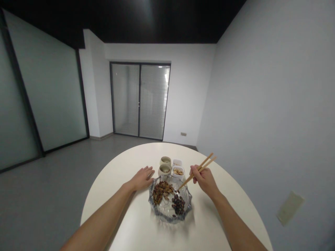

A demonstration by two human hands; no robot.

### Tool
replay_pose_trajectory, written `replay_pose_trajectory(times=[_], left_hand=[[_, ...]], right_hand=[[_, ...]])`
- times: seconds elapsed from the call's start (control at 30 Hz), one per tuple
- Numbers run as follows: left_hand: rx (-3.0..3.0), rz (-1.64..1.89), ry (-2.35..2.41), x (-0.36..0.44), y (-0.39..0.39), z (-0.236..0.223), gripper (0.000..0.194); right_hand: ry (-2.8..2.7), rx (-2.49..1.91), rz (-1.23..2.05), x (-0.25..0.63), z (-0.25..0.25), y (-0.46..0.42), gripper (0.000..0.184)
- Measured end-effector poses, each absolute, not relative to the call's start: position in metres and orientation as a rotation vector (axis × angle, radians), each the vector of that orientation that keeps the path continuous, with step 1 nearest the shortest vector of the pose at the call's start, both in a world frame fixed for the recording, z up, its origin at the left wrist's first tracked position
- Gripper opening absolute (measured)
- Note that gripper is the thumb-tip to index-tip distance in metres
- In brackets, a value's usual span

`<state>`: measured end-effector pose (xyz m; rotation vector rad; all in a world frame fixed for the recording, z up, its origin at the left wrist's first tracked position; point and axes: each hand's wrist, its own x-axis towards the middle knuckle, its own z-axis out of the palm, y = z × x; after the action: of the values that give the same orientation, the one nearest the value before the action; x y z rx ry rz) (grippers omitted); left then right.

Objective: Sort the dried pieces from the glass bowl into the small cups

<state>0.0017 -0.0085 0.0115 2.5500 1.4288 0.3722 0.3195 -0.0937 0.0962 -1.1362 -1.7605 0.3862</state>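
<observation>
A glass bowl with a wavy rim sits on the round white table. It holds a pile of brown nuts on the left and dark beans on the right. My right hand grips a pair of wooden chopsticks, whose tips point down over the bowl's far right edge. Flat on the table rests my left hand, fingers stretched out, just left of the bowl's rim.
Behind the bowl stand two round cups and two small square white dishes, the nearer with pale nuts. The table's edge curves close on both sides. Grey floor, glass partitions and a wall surround it.
</observation>
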Motion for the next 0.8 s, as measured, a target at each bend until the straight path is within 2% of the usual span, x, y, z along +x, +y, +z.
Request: replay_pose_trajectory(times=[0.8], left_hand=[[2.547,0.402,1.423,0.0024,-0.0071,0.0085,0.055]], right_hand=[[-1.784,-1.152,0.42,0.3236,0.0892,-0.0863,0.055]])
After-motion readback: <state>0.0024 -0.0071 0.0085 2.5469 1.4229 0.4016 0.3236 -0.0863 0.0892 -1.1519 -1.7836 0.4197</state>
